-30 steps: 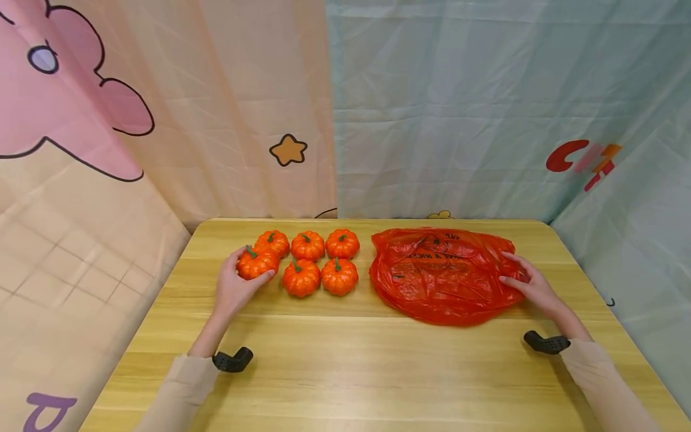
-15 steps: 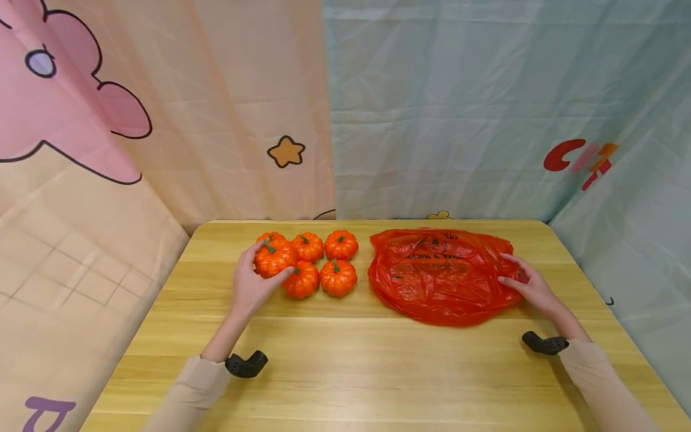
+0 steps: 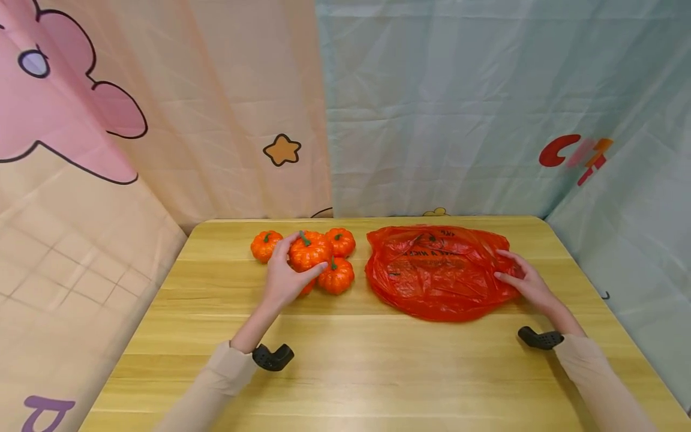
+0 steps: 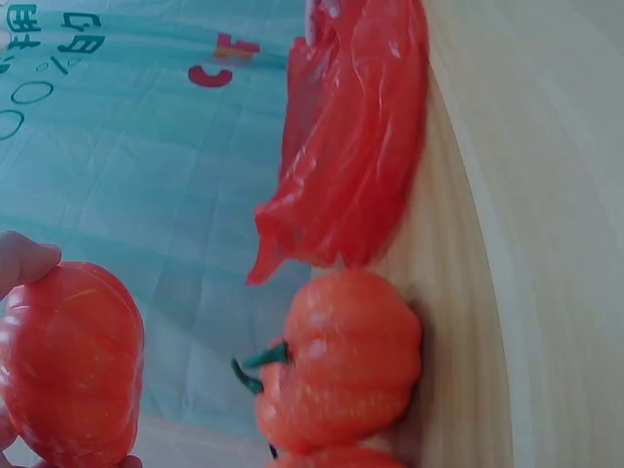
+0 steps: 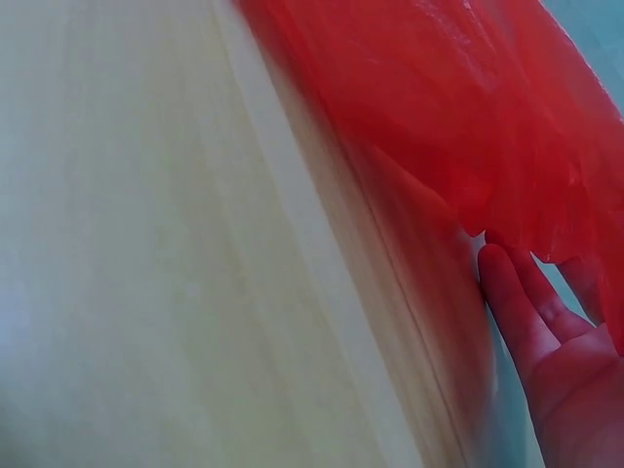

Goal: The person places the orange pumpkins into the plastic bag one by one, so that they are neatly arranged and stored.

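Observation:
My left hand [image 3: 286, 280] grips a small orange pumpkin [image 3: 311, 252] with a green stem, thumb on its near side. In the left wrist view that held pumpkin [image 4: 73, 366] appears lifted, beside a pumpkin [image 4: 341, 356] on the table. From the head it covers parts of the ones behind and below. At the right, a crumpled red plastic bag [image 3: 432, 276] with black print lies flat. My right hand [image 3: 531, 285] touches its right edge, fingers spread. In the right wrist view those fingers [image 5: 517, 302] look nearly straight at the bag's edge, partly hidden by the film.
More pumpkins stand on the wooden table [image 3: 378, 372]: one at the back left [image 3: 266, 246], one at the back right [image 3: 341, 242], one at the front right [image 3: 336, 276]. A printed curtain [image 3: 432, 108] hangs behind the table's back edge. Each wrist wears a black camera mount.
My left hand has raised the front-left pumpkin and carried it rightward over the others, uncovering the back-left one. My right hand and the bag hold their place.

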Motion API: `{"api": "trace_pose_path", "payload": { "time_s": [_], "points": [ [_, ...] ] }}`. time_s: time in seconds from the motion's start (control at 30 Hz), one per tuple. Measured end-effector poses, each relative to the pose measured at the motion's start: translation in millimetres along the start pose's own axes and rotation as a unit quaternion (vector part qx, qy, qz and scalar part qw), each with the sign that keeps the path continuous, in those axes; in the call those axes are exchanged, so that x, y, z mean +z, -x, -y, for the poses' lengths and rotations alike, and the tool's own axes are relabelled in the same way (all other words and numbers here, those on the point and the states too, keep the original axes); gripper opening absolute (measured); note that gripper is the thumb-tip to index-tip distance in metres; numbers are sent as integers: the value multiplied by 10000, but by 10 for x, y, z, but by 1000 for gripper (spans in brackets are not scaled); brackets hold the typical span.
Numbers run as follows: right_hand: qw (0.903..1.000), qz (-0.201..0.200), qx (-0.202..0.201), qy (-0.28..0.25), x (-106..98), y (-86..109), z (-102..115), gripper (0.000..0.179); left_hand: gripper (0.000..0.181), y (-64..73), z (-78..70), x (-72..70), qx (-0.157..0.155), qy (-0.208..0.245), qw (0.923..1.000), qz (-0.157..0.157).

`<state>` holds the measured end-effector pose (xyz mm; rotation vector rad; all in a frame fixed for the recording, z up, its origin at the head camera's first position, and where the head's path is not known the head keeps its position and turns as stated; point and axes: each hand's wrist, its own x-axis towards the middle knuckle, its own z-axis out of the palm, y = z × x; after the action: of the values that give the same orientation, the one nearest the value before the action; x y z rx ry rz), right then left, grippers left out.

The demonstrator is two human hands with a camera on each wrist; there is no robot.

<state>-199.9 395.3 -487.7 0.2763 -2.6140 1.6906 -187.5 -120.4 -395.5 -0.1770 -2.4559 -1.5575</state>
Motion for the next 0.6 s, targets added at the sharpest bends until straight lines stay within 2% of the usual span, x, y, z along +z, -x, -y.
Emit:
{"api": "trace_pose_path", "payload": {
  "time_s": [0.4, 0.6],
  "points": [
    [9999, -30, 96, 7, -2, -1, 8, 54, 77, -112, -246, 499, 327, -42, 9989, 322],
    [10000, -36, 22, -33, 7, -11, -16, 53, 78, -162, -369, 712, 480, -84, 9975, 520]
  ]
}}
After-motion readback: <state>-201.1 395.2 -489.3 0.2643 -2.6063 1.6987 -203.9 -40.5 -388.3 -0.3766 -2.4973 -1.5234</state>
